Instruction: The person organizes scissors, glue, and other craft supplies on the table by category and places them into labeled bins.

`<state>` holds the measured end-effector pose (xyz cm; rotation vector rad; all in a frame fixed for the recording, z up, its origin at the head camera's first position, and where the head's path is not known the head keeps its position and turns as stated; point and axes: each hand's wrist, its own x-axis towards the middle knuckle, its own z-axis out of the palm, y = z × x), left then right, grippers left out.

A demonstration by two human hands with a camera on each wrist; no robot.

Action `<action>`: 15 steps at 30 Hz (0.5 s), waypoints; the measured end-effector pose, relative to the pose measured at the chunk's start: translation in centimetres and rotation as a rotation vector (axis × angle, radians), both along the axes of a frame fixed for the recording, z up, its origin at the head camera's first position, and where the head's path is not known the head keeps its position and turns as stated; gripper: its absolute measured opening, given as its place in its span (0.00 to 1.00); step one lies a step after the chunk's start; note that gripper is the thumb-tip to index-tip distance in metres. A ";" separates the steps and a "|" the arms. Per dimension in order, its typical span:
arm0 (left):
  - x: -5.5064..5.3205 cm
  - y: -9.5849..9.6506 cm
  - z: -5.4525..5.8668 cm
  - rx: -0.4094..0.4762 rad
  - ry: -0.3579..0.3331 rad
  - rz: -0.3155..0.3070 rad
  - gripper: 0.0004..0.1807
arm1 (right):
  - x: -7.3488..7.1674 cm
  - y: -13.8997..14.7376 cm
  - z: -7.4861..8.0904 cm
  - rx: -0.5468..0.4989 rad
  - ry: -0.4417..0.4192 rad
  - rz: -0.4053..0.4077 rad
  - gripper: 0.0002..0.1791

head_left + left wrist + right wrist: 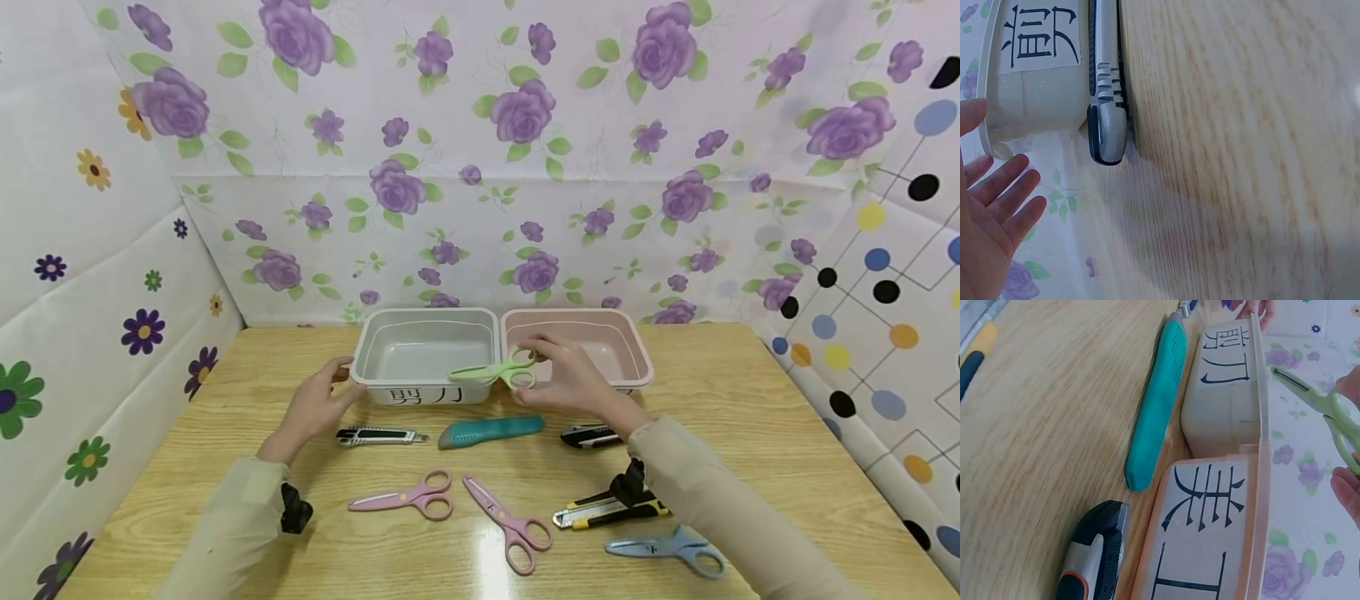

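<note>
My right hand (570, 379) pinches a pair of green scissors (480, 372) by the handle loops. The blades point left over the near right corner of the grey bin (424, 311) and, in the right wrist view, hang higher than its rim. At that bin's left end is my left hand (318, 404), thumb at the near corner and fingers beside the rim. In the left wrist view its fingers (1013, 194) are loosely extended. A pink bin (637, 346) stands right of the grey one, partly behind my right hand. Both bins carry labels with black characters.
In front of the bins lie a silver-black utility knife (378, 436), a teal one (491, 431) and a black-grey one (588, 436). Nearer are two pink scissors (393, 500) (504, 518), yellow-black utility knives (585, 518) and blue scissors (660, 547). Floral cloth (450, 208) hangs behind.
</note>
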<state>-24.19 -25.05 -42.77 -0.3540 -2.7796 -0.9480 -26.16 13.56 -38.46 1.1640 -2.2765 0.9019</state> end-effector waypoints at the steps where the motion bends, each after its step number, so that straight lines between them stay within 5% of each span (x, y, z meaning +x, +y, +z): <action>1: 0.0 0.0 0.0 0.000 0.001 0.000 0.32 | -0.1 -0.1 0.0 0.001 -0.003 -0.003 0.29; 15: 0.0 0.0 -0.1 -0.003 0.010 -0.002 0.31 | -1.6 -1.0 0.2 0.009 -0.063 -0.064 0.30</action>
